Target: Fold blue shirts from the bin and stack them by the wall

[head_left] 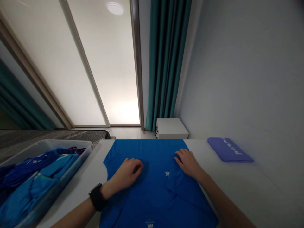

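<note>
A blue T-shirt [152, 190] lies spread on the white table, its neck opening towards me and its hem at the far edge. A small white logo [167, 174] shows on its right half, beside a sleeve [182, 183] lying folded inward over the body. My left hand [129, 172], with a black watch [97, 197] on the wrist, rests on the shirt's left half. Its fingers curl loosely, the thumb apart from them, and the fingertips are partly hidden. My right hand [187, 162] lies with fingers apart on the shirt near its right edge, above the folded sleeve.
To the left stands a clear plastic bin [89, 147] holding several blue garments [45, 177]. A folded purple item [229, 150] with white lettering lies on the table [237, 186] by the right wall. Beyond the table are a white cabinet [171, 126] and a teal curtain [167, 63].
</note>
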`<state>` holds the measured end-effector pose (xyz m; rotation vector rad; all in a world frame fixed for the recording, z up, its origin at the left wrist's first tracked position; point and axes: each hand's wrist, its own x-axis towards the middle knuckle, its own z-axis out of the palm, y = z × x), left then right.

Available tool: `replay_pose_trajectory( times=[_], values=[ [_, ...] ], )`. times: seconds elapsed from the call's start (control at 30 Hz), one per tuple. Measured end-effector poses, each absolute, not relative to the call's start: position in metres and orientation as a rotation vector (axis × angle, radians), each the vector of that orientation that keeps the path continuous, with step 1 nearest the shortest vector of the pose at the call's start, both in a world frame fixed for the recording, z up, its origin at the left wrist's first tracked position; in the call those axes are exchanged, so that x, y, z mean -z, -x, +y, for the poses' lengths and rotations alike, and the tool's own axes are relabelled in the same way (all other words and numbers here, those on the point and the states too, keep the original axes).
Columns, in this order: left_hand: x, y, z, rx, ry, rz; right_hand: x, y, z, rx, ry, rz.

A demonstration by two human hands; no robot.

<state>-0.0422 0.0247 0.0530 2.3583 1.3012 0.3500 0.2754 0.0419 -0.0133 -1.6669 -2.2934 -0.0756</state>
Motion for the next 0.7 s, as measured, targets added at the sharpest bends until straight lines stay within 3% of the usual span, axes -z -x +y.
replay_pose_trajectory(
  times=[0.33,0.7],
  values=[
    [-0.037,-0.045,-0.012,-0.310,-2.421,1.216,0.020,-0.280,0.048,-0.124,1.632,-2.153],
    [-0.043,-0.040,0.007,-0.401,-1.949,1.045,0.022,-0.285,0.047,-0.208,1.546,-1.995]
  ],
)
